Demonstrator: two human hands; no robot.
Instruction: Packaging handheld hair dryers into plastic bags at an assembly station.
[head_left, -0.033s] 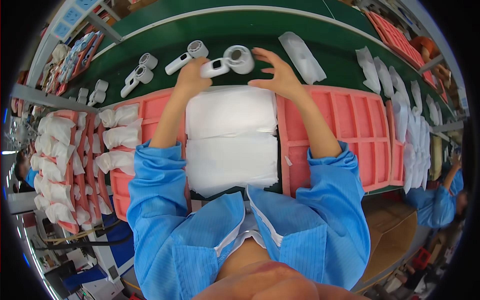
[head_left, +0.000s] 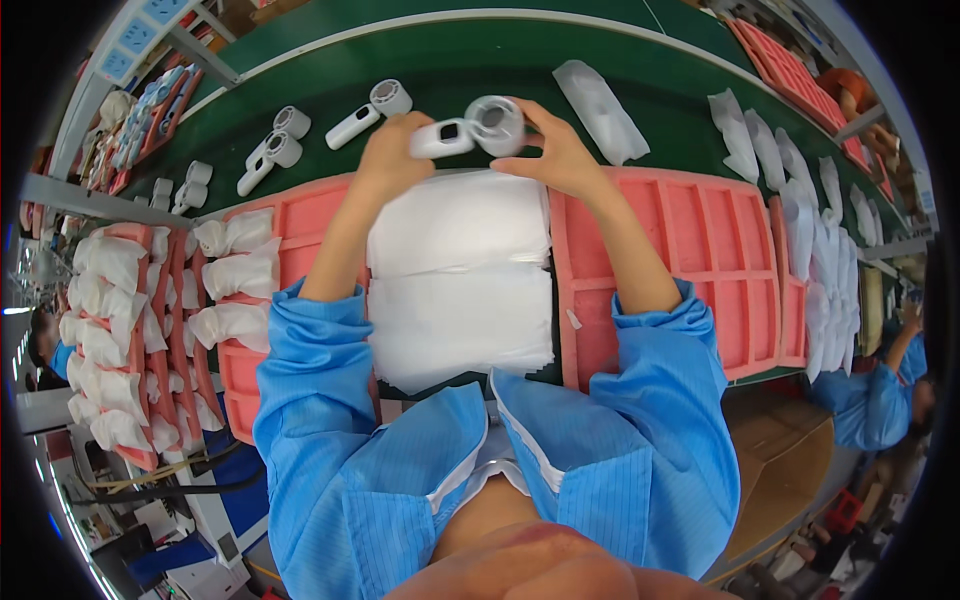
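Observation:
A white handheld fan (head_left: pixel 440 141) with a round head and a small dark window on its handle is held above the green bench, just beyond the stacked bags. My left hand (head_left: pixel 396 155) is closed around the handle's end. Curved about the fan's round head, my right hand (head_left: pixel 562 155) has its fingers at the far side and its thumb at the near side. Two piles of thin white bags (head_left: pixel 460 222) lie below my hands. Left of the held fan, another white fan (head_left: pixel 353 125) rests on the bench.
Pink divided trays (head_left: pixel 690 230) flank the bags. The left tray has several wrapped items (head_left: pixel 240 275), with stacked filled trays (head_left: pixel 105 340) farther left. More fans (head_left: pixel 268 160) lie at the back left. A bagged item (head_left: pixel 602 115) is at the back right. Another person (head_left: pixel 870 400) is at far right.
The fan has shifted slightly right. My right hand, earlier spread apart from the fan's head, has closed in around it. My left hand stays on the handle.

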